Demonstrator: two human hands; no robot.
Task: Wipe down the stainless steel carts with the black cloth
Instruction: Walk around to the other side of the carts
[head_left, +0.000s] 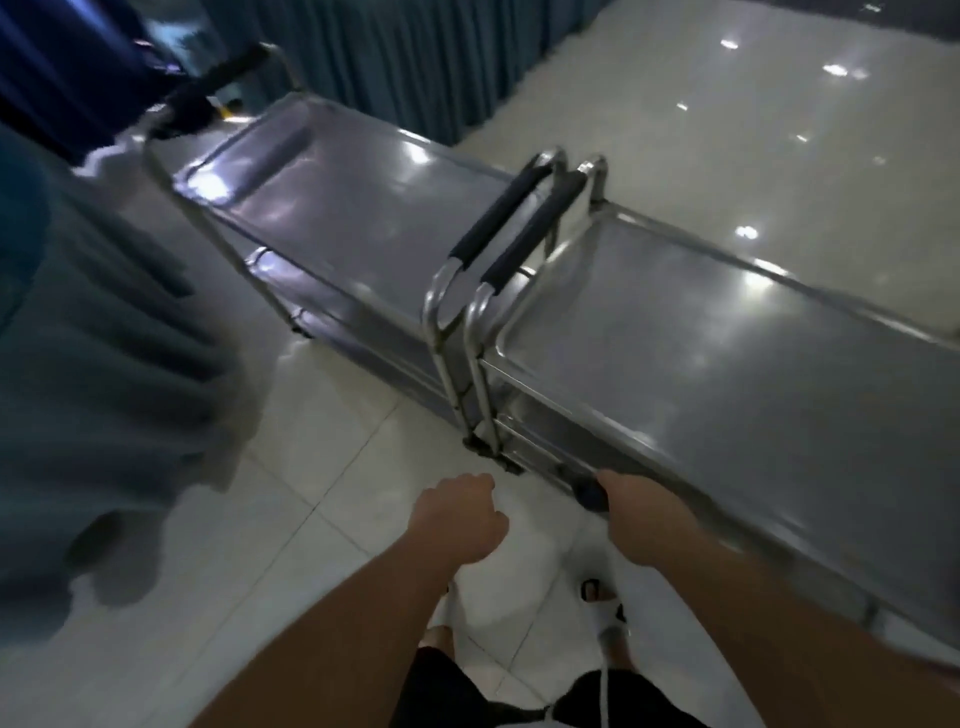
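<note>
Black cloth (589, 496) is bunched in my right hand (631, 501) against the near cart's (727, 358) edge for wiping; left hand (460, 519) hangs loosely fisted, empty.

No readable text — carts (727, 332), floor (727, 104) bear no labels, numbers.

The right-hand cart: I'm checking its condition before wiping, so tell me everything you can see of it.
The right-hand cart looks like stainless steel, with a flat, shiny top tray with a raised rim, bare and catching ceiling-light reflections. A tubular handle with a dark grip rises at its left end, close beside the left cart's handle. At least one lower shelf shows beneath. The right hand is at its near edge, seemingly with something dark.
</note>
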